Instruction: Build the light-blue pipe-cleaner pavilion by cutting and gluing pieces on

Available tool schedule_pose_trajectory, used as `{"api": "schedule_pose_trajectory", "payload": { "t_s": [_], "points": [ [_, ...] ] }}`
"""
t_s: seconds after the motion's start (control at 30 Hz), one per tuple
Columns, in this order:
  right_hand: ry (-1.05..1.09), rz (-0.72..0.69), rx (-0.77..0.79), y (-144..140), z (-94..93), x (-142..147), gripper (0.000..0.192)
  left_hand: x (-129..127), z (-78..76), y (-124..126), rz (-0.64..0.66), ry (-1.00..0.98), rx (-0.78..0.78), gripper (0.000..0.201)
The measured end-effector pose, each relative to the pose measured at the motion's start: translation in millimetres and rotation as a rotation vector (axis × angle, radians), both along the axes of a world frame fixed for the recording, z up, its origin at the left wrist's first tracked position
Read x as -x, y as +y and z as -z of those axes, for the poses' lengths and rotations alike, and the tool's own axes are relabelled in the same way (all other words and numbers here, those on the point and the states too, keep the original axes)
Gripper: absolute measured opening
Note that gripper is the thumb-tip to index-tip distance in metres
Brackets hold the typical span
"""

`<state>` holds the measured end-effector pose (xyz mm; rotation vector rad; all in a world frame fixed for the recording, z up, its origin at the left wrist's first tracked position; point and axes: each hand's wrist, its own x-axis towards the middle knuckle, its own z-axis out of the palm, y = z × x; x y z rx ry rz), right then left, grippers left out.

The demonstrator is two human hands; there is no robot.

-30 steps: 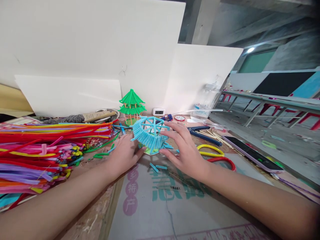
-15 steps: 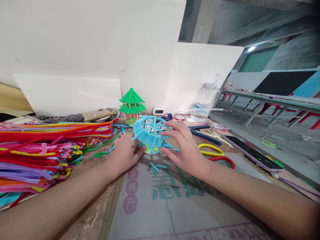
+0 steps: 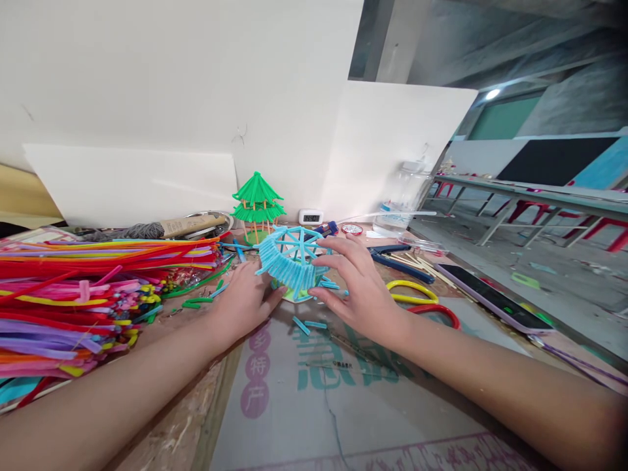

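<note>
Between my hands stands a small pavilion model with a light-blue pipe-cleaner roof, open at the top with spokes, on a pale green base. My left hand grips its left side low down, thumb at the base and the other fingers hidden behind it. On the other side, the curved fingers of my right hand are at the roof's right edge, with the thumb lower near the base. Short blue pipe-cleaner pieces lie in front. Behind is a finished-looking green two-tier pavilion.
Bundles of coloured pipe cleaners fill the left. To the right lie scissors with yellow and red handles, dark-handled pliers and a phone. At the back are a small digital clock and a plastic bottle.
The whole view has shifted very slightly. My hands stay at the blue pavilion model, with no clear movement of it.
</note>
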<state>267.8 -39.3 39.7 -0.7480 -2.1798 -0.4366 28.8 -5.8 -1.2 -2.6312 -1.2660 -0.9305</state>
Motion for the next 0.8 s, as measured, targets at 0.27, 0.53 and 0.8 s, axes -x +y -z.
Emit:
{"api": "schedule_pose_trajectory", "payload": {
  "t_s": [0.27, 0.53, 0.8],
  "points": [
    [-0.052, -0.016, -0.070, -2, 1.4, -7, 0.056, 0, -0.2, -3, -0.022, 0.022, 0.020, 0.027],
    [-0.101, 0.003, -0.093, -5, 0.7, -8, 0.047, -1, -0.1, -3, -0.027, 0.030, 0.011, 0.025],
    [0.056, -0.055, -0.022, 3, 0.8, -18, 0.028, 0, 2.1, 3, -0.078, 0.029, 0.067, 0.023]
  ]
}}
